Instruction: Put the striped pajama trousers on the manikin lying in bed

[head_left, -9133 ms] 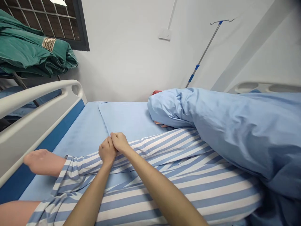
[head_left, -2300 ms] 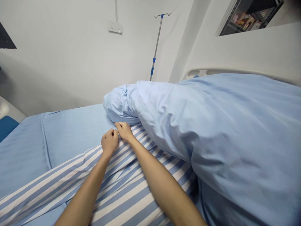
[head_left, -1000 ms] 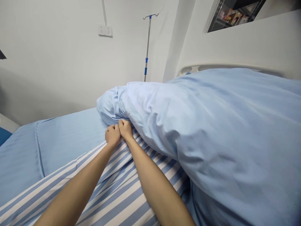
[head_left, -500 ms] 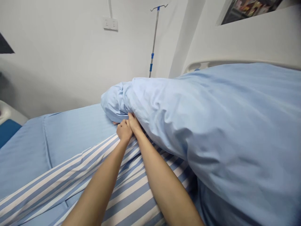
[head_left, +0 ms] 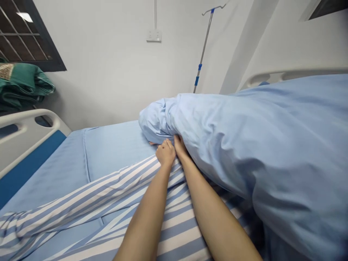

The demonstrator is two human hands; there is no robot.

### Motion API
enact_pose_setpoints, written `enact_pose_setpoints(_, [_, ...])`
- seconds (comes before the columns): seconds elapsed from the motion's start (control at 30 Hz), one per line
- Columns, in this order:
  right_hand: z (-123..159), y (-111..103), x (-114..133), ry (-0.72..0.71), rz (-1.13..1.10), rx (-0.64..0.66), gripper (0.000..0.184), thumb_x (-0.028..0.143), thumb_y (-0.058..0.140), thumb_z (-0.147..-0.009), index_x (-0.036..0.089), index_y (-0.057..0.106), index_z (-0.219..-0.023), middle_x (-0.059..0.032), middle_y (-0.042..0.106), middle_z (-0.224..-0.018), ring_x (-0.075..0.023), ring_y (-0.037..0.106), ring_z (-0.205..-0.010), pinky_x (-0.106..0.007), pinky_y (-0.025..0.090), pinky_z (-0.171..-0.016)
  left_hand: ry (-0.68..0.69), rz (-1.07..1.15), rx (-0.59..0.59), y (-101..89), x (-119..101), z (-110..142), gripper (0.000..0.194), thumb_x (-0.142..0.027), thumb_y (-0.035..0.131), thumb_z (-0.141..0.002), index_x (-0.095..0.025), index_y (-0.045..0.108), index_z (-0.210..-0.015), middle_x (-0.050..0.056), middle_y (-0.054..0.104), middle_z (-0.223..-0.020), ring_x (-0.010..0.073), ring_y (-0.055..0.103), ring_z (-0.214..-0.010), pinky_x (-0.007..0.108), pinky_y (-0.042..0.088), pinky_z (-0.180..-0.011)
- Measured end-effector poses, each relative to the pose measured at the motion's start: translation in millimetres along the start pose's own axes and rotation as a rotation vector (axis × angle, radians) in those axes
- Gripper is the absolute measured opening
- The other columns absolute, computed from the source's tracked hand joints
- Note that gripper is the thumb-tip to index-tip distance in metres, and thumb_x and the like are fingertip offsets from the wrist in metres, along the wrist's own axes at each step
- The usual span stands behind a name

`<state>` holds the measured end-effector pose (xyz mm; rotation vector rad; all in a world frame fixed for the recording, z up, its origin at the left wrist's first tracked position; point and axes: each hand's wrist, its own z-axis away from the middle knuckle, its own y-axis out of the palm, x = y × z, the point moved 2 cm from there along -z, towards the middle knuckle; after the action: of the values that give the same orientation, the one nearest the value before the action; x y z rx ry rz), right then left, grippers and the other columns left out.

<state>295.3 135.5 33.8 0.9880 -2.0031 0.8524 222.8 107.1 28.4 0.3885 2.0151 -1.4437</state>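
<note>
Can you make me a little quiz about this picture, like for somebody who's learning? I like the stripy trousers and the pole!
1. True or false: the trousers on the bed are striped.
2. Which of these is nearest the right hand?
A) the wall socket
B) the blue quilt
C) the window
3. Fill in the missing colour: the collars on the metal pole are ___.

Key: 1. True. 2. B. 3. Blue.
</note>
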Motion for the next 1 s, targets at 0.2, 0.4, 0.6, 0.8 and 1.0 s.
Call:
enact_pose_setpoints(0.2, [-3.7,7.1,-20.3,0.017,0.141,0.008,0.022,0.033,0.031,-0.071,0.021,0.040,-0.055,-0.0040,0.052,-0.057,-0.0188,0.044,-0.068,-0.032,0.036,-0.068,0.077,0.104,0.065,-5.5,3.1,-1.4,0.043,-0.037,0.023,-0.087,-0.022,0.063,-0.088,0.009,0.067,-0.097,0.0197,0.058,-0.089,0.030,0.040,-0.077])
enact_pose_setpoints(0.4, [0.9,5.2,-8.5,-0.021,0.201,-0.006,0.022,0.033,0.032,-0.073,0.021,0.042,-0.057,-0.0048,0.054,-0.059,-0.0187,0.045,-0.065,-0.032,0.035,-0.067,0.093,0.083,0.082,-81.6,89.5,-3.4,0.043,-0.037,0.027,-0.083,-0.019,0.054,-0.055,0.002,0.062,-0.062,0.0135,0.053,-0.064,0.024,0.037,-0.062])
enact_pose_setpoints(0.6, [0.9,5.7,-6.2,-0.037,0.208,0.009,0.022,0.031,0.034,-0.072,0.021,0.039,-0.052,-0.0018,0.048,-0.051,-0.0165,0.042,-0.058,-0.029,0.032,-0.060,-0.137,0.080,-0.080,-249.3,253.4,19.1,0.048,-0.054,0.030,-0.077,-0.020,0.041,-0.045,-0.002,0.042,-0.040,0.0127,0.041,-0.047,0.025,0.032,-0.052])
enact_pose_setpoints(0.8, [4.1,8.0,-9.0,-0.031,0.255,0.017,0.025,0.030,0.037,-0.072,0.020,0.034,-0.049,0.0021,0.037,-0.045,-0.0119,0.034,-0.051,-0.027,0.026,-0.051,-0.252,0.161,-0.066,-336.8,339.0,71.4,0.058,-0.068,0.020,-0.073,-0.025,0.029,-0.034,-0.001,0.031,-0.028,0.0133,0.027,-0.033,0.029,0.028,-0.044])
enact_pose_setpoints(1.0, [6.0,7.9,-6.8,-0.020,0.292,0.044,0.026,0.032,0.038,-0.070,0.020,0.034,-0.047,0.0023,0.033,-0.044,-0.0109,0.031,-0.049,-0.027,0.023,-0.047,-0.199,0.317,-0.175,-325.3,303.3,42.2,0.050,-0.057,0.036,-0.076,-0.021,0.037,-0.041,-0.003,0.037,-0.035,0.0114,0.034,-0.041,0.024,0.029,-0.046])
